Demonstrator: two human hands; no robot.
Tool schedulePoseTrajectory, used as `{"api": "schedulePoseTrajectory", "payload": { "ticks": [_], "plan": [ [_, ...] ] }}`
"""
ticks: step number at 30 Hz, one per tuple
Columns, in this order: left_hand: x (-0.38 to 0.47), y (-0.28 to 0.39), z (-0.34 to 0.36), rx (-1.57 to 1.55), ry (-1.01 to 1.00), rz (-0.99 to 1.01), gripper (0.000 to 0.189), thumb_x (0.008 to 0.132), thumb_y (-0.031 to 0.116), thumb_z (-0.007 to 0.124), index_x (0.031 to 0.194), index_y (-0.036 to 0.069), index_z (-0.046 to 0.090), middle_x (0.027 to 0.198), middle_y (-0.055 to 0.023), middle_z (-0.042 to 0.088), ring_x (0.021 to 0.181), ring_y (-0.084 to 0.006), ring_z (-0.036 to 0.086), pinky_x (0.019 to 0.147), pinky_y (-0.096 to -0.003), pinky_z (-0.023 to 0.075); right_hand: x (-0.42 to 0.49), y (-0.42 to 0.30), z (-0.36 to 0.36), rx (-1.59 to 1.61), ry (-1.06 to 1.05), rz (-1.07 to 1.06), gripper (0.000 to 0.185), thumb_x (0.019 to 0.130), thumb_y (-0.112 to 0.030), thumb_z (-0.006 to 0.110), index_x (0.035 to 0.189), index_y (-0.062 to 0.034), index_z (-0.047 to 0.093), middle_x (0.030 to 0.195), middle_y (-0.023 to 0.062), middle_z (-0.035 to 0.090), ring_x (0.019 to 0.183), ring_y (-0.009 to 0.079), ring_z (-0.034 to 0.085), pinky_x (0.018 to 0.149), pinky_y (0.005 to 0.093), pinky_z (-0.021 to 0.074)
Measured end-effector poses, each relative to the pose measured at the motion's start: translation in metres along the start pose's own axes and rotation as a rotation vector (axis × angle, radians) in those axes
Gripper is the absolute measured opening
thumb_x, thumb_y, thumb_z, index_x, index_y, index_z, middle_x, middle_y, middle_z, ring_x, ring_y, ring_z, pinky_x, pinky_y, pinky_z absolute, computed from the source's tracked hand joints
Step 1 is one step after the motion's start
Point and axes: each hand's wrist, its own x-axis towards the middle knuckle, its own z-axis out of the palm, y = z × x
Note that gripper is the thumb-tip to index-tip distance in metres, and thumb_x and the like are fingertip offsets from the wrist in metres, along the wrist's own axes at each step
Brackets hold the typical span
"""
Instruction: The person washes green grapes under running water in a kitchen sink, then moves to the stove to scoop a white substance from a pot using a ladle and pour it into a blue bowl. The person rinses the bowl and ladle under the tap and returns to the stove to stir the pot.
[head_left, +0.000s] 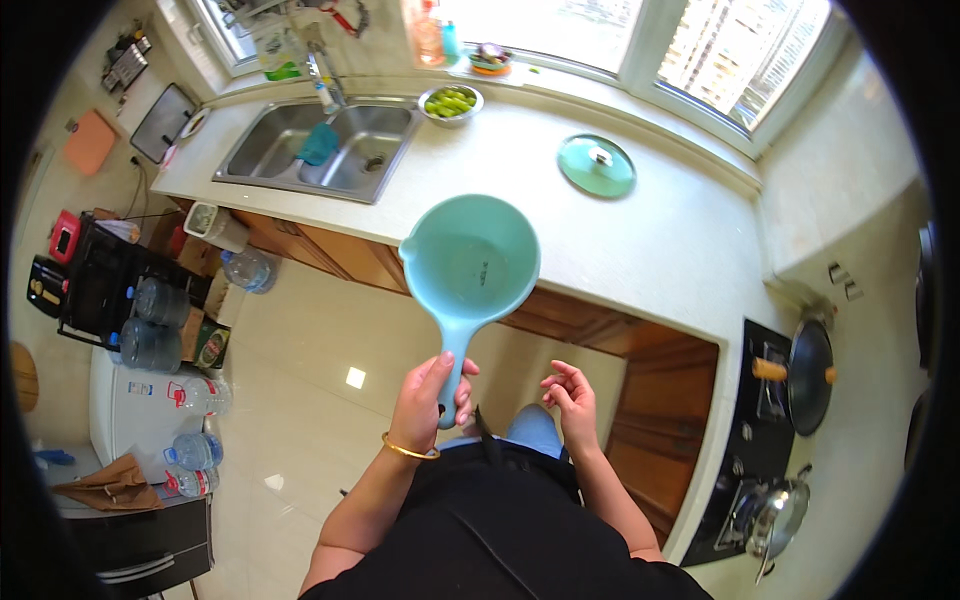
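A pale turquoise water ladle (476, 259) with a pouring lip is held out in front of me over the floor. My left hand (431, 397) wraps around its handle, thumb on top, with a gold bangle on the wrist. Dark marks show on the inside bottom of the bowl, and I see no water in it. My right hand (576, 409) hangs in the air to the right of the handle, touching nothing, its fingers loosely bent and apart. Beyond the ladle, a green-tinted glass lid (596, 166) with a metal knob lies on the white countertop (480, 161).
A double-bowl steel sink (259, 146) holds a teal cloth (320, 144). Beside it stands a metal bowl of green vegetables (450, 103). At right, a wok (810, 379) and a steel pan (780, 517) sit on the black gas hob (739, 450). Water bottles (154, 345) stand at left.
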Motion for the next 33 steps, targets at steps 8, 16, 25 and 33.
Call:
{"api": "schedulePoseTrajectory", "payload": {
  "ticks": [8, 16, 25, 33],
  "plan": [
    [0.105, 0.081, -0.122, -0.067, 0.340, 0.101, 0.041, 0.101, 0.036, 0.043, 0.096, -0.003, 0.056, 0.062, -0.0029, 0.048, 0.046, -0.0127, 0.047, 0.044, -0.0241, 0.0369, 0.175, 0.000, 0.110, -0.214, -0.276, 0.061, 0.032, 0.091, 0.001, 0.049, 0.123, -0.0005, 0.054, 0.092, 0.0055, 0.064, 0.075, 0.0087, 0.058, 0.065, 0.0230, 0.0478],
    [0.212, 0.187, -0.230, 0.028, 0.489, 0.058, 0.041, 0.100, 0.038, 0.045, 0.094, -0.001, 0.058, 0.061, -0.0021, 0.049, 0.046, -0.0114, 0.046, 0.045, -0.0245, 0.0356, 0.446, -0.029, 0.239, -0.479, -0.517, -0.089, 0.028, 0.089, -0.001, 0.047, 0.114, -0.0006, 0.060, 0.082, 0.0039, 0.065, 0.067, 0.0088, 0.058, 0.059, 0.0238, 0.0479],
    [0.335, 0.242, -0.377, 0.086, 0.408, -0.144, 0.042, 0.099, 0.038, 0.047, 0.092, -0.002, 0.058, 0.061, -0.0010, 0.049, 0.046, -0.0105, 0.045, 0.045, -0.0235, 0.0358, 0.666, -0.072, 0.475, -0.285, -0.650, 0.092, 0.029, 0.096, -0.015, 0.053, 0.121, -0.0033, 0.059, 0.098, 0.0052, 0.065, 0.084, 0.0121, 0.060, 0.069, 0.0258, 0.0490],
    [0.437, 0.275, -0.468, 0.117, 0.102, -0.292, 0.044, 0.101, 0.039, 0.046, 0.090, -0.001, 0.058, 0.061, -0.0001, 0.046, 0.046, -0.0101, 0.045, 0.045, -0.0236, 0.0349, 0.789, -0.026, 0.608, 0.066, -0.452, 0.380, 0.024, 0.096, -0.019, 0.051, 0.105, 0.0017, 0.056, 0.090, 0.0116, 0.059, 0.081, 0.0251, 0.061, 0.083, 0.0375, 0.0533]
  ]
}}
